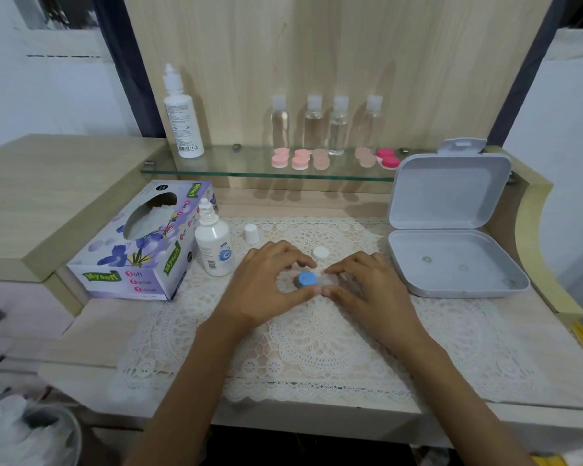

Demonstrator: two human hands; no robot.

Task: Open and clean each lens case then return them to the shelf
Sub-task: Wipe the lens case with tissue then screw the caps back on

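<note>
- The lens case (307,280) lies on the lace mat (317,338) directly between your hands, with its long axis running left to right.
- Your left hand (266,284) curls round the blue-capped end. Your right hand (371,290) pinches the uncapped, translucent end.
- The case is small, smooth, hard plastic. A loose white cap (321,252) sits just behind it.

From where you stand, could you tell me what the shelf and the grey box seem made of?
The shelf looks like clear glass: see-through, with a greenish edge. The grey box seems moulded plastic, matte, with rounded corners.
</note>
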